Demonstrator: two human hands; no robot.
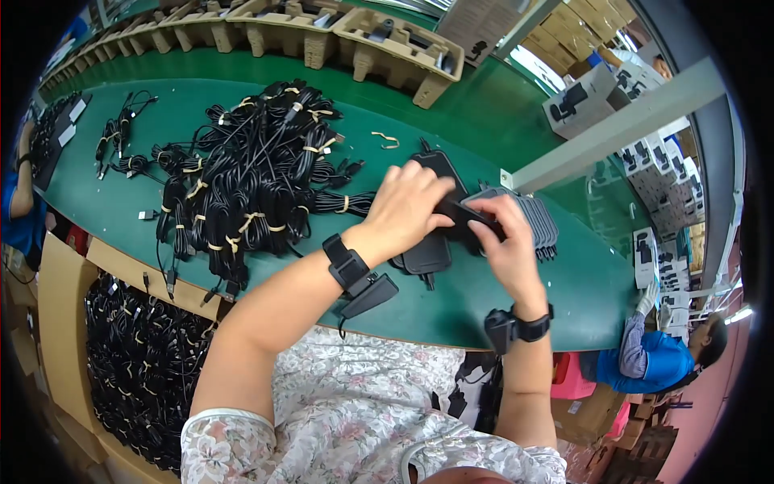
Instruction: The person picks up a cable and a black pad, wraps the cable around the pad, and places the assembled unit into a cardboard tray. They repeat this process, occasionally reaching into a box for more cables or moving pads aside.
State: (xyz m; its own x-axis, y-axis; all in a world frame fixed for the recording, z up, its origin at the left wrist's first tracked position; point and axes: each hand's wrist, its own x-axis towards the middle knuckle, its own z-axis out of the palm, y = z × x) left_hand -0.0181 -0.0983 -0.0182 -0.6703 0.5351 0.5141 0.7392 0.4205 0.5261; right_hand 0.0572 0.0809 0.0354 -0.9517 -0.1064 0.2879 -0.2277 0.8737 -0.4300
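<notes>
A small dark piece (pixel 459 219), its kind hidden by my fingers, is between my two hands over the green table (pixel 355 290). My left hand (pixel 407 202) grips its left end, thumb below and fingers over the top. On the other end my right hand (pixel 504 234) pinches with thumb and fingers. Beneath and behind them lie flat black rectangular pieces, a far one (pixel 435 161) and a near one (pixel 427 255). A row of grey ribbed flat pieces (pixel 536 219) leans beside my right hand. Left of my left hand is a large heap of tied black cables (pixel 250 177).
A loose yellowish tie (pixel 387 140) lies behind my hands. Moulded pulp trays (pixel 399 48) line the far side. A metal post (pixel 613 129) slants at the right. A cardboard box (pixel 68 282) of cables stands lower left. Co-workers in blue are at right (pixel 661 359) and left (pixel 28 210).
</notes>
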